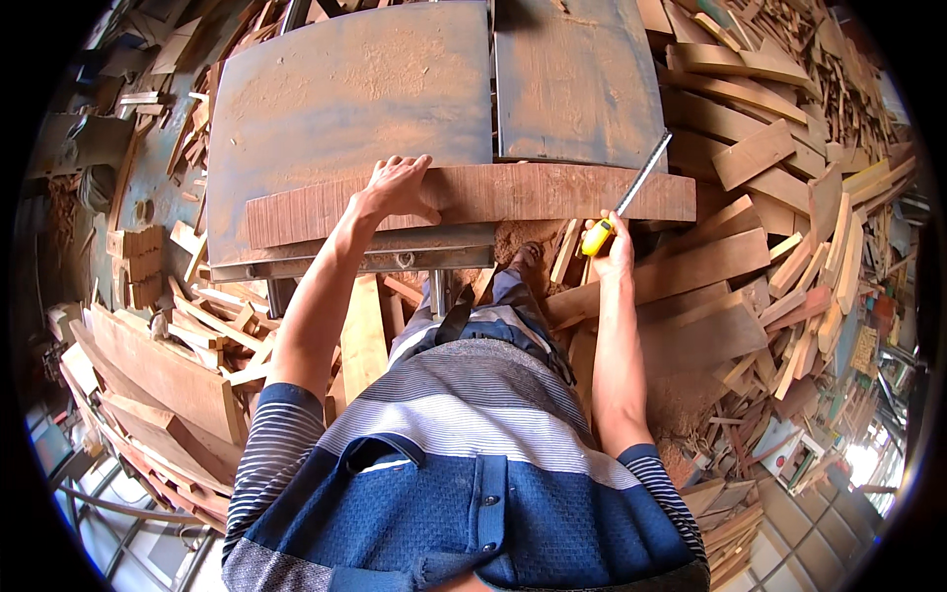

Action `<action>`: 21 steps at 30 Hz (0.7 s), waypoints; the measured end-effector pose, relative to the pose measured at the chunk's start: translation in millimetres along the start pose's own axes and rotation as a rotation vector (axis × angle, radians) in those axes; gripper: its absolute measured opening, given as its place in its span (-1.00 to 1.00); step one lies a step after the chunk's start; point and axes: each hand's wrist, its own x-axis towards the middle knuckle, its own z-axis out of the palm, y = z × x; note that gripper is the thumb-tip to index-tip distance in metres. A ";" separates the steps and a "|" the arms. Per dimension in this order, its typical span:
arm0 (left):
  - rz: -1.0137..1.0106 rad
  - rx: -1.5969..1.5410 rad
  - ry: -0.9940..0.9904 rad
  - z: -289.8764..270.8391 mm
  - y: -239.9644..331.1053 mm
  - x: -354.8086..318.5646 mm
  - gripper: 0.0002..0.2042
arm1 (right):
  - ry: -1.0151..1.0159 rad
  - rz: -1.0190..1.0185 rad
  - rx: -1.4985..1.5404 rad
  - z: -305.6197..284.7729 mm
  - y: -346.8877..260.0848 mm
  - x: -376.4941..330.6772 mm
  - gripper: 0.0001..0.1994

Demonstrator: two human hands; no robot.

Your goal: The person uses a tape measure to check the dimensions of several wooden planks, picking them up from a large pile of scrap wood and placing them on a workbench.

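Observation:
A long reddish-brown wooden board (pixel 533 192) lies across the near edge of the sawdust-covered metal machine table (pixel 345 84). My left hand (pixel 400 189) spans the board left of its middle, fingers over the far edge and thumb toward the near one. In my right hand (pixel 617 247) is a yellow tape measure (pixel 597 237), gripped close to the board's near edge. Its metal blade (pixel 646 173) sticks out a short way, slanting up and right across the board's right part. The palm hides part of the tape case.
A second table panel (pixel 577 79) lies beyond a narrow gap. Planks (pixel 705 266) and offcuts pile up at the right. More boards (pixel 163 365) lean at the lower left, near stacked wooden blocks (pixel 136 266). A metal post (pixel 441 293) stands under the table before my legs.

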 end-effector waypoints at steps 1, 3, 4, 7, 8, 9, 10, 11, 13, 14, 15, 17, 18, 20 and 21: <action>-0.011 -0.001 -0.010 0.8 -0.9 0.3 0.01 | 0.019 -0.010 0.024 1.2 -0.1 1.9 -0.76; -0.019 -0.003 -0.020 0.9 -1.2 0.8 0.00 | 0.044 -0.027 0.036 1.4 -0.5 4.1 -0.77; -0.016 -0.002 -0.021 0.0 -0.9 1.2 0.00 | 0.050 -0.033 0.025 0.5 -0.6 4.6 -0.77; -0.017 0.026 -0.120 -11.4 4.5 7.1 -0.01 | 0.049 -0.023 0.027 1.9 -2.7 3.9 -0.78; -0.019 0.040 -0.170 -16.7 6.4 9.2 -0.01 | 0.045 -0.016 0.034 2.8 -3.4 2.7 -0.79; -0.007 0.040 -0.175 -17.8 6.1 11.4 -0.03 | 0.012 -0.014 0.015 1.8 -6.1 1.8 -0.79; 0.006 0.041 -0.181 -18.7 5.8 13.2 -0.04 | 0.007 -0.011 0.040 2.2 -7.3 2.1 -0.79; 0.019 0.042 -0.187 -19.9 5.0 15.1 -0.06 | 0.003 -0.009 0.065 2.9 -8.2 2.5 -0.79; 0.063 -0.007 -0.143 -18.4 0.2 14.6 -0.07 | 0.027 -0.015 0.084 7.9 -8.6 -1.4 -0.79; 0.085 -0.030 -0.120 -17.6 -2.3 14.5 -0.07 | 0.025 -0.030 0.072 10.0 -10.5 -3.7 -0.79; 0.067 -0.087 -0.137 -19.4 -4.2 13.4 -0.08 | 0.021 -0.044 0.060 14.7 -12.2 -6.7 -0.79; 0.034 -0.202 -0.174 -24.3 -7.0 11.2 -0.08 | 0.005 -0.051 0.059 23.1 -18.6 -15.8 -0.82; 0.038 -0.209 -0.174 -28.7 -6.5 11.2 -0.09 | -0.023 -0.061 0.081 26.0 -23.2 -20.4 -0.82; 0.044 -0.223 -0.174 -36.9 -6.8 9.7 -0.09 | -0.022 -0.112 0.071 34.7 -28.3 -28.0 -0.77; 0.060 -0.216 -0.166 -41.9 -7.8 8.8 -0.10 | -0.021 -0.128 0.068 36.7 -31.4 -27.6 -0.78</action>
